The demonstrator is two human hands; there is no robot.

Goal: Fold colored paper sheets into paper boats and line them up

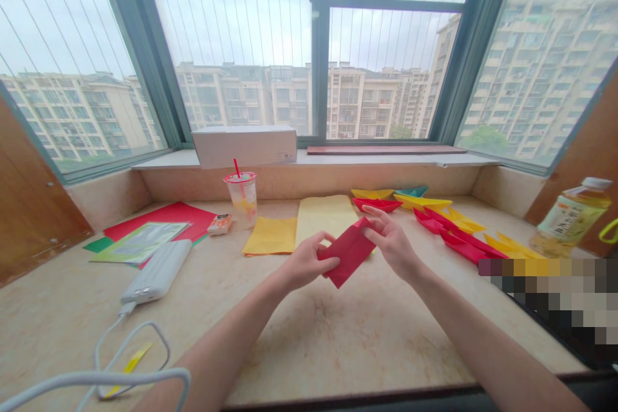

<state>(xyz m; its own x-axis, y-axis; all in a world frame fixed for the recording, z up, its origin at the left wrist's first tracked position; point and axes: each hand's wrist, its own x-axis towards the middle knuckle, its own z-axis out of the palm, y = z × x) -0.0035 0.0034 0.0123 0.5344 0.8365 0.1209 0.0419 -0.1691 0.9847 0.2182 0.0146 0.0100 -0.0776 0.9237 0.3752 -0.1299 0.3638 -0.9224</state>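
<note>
A folded piece of red paper is held up between my two hands, tilted, above the stone counter. My left hand pinches its left edge, thumb on the near face. At its upper right corner, my right hand grips it between thumb and fingers. Just behind lie a pale yellow sheet and a stack of orange-yellow paper. To the right sit several folded paper boats, among them a red boat, a yellow boat and a teal boat.
On the left are a white power bank with a cable, red sheets, a small packet and a plastic cup with a straw. A drink bottle stands at right. A white box rests on the windowsill.
</note>
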